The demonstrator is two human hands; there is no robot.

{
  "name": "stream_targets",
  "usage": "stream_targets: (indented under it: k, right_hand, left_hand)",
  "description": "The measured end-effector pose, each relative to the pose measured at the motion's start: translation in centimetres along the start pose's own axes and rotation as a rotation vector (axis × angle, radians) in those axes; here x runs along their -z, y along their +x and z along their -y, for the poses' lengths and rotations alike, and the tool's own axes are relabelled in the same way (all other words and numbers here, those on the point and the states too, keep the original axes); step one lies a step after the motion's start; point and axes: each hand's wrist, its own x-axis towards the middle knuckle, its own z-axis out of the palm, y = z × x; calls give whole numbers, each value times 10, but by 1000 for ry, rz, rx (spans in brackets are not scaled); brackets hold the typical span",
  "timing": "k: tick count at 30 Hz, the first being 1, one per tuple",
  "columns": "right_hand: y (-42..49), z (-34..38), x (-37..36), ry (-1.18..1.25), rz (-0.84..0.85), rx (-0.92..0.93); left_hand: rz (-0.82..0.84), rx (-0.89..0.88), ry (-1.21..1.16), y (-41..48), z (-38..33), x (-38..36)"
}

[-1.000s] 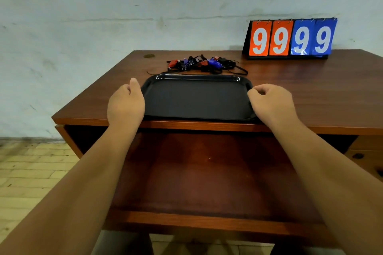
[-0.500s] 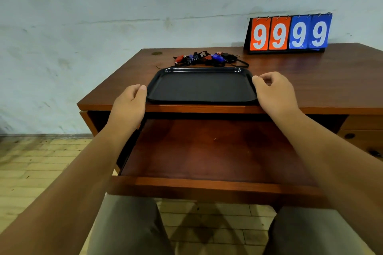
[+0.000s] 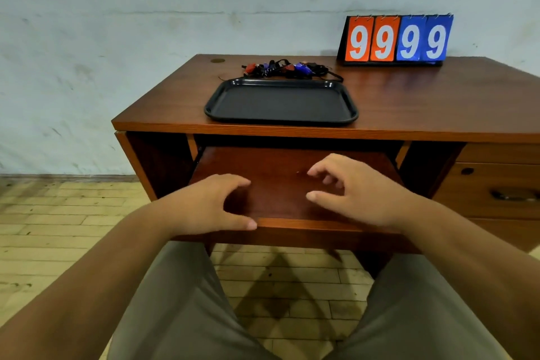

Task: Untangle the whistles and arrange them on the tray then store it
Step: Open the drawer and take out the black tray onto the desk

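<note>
An empty black tray (image 3: 347, 118) lies near the front edge of the wooden desk (image 3: 438, 102). Behind it sits a tangled heap of red, blue and black whistles (image 3: 285, 69) with black cords. Below the desktop a pull-out wooden shelf (image 3: 280, 181) is drawn out. My left hand (image 3: 209, 204) hovers over the shelf's front left, fingers curled and apart, thumb at the front lip. My right hand (image 3: 355, 187) hangs above the shelf's right part, fingers spread, holding nothing.
A flip scoreboard (image 3: 396, 38) reading 9999 stands at the desk's back right. Drawers (image 3: 493, 193) fill the desk's right side. A pale wall is behind, wooden floor below, and my knees sit under the shelf.
Both hands let go of the tray's sides and drew back down over the pull-out shelf. The view pulled back from the desk.
</note>
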Motion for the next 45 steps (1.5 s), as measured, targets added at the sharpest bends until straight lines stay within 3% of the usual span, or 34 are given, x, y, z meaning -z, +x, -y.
stream_targets:
  k: [3, 6, 15, 21, 36, 45]
  right_hand:
    - [-4, 1, -2, -105, 223, 5]
    - [-4, -1, -6, -193, 314, -6]
    - [15, -10, -14, -184, 175, -120]
    - [33, -15, -21, -187, 62, -214]
    - [60, -40, -39, -268, -97, -215]
    - [40, -24, 7, -14, -17, -169]
  left_hand:
    - [-19, -10, 62, 3, -2, -7]
    - [-57, 0, 63, 6, -5, -7]
    - [-191, 57, -38, 28, 0, -19]
    - [-253, 67, 20, 55, -2, -21]
    - [-335, 113, 222, 105, 1, -24]
    - [-273, 40, -54, 76, -25, 3]
